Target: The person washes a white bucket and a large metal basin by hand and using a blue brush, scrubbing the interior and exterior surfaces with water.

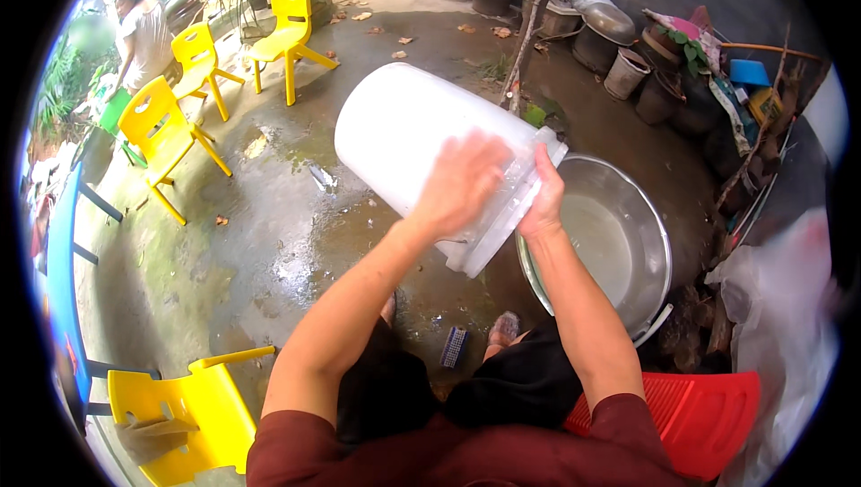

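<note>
A large white plastic bucket is tilted on its side in front of me, its rimmed end toward the lower right. My right hand grips that rim, thumb on the near outer side and the other fingers mostly hidden. Against the bucket's side lies my left hand, blurred by motion, its fingers appearing stretched out flat. Just beyond my right forearm stands a wide metal tub with cloudy liquid in it. A blue-and-white scrubbing brush rests on the wet ground between my feet.
Yellow chairs stand at the left, one near me with a brown cloth. A blue table edge is beyond. A red plastic washboard-like piece sits at my right. Pots line the back right. Another person is far left.
</note>
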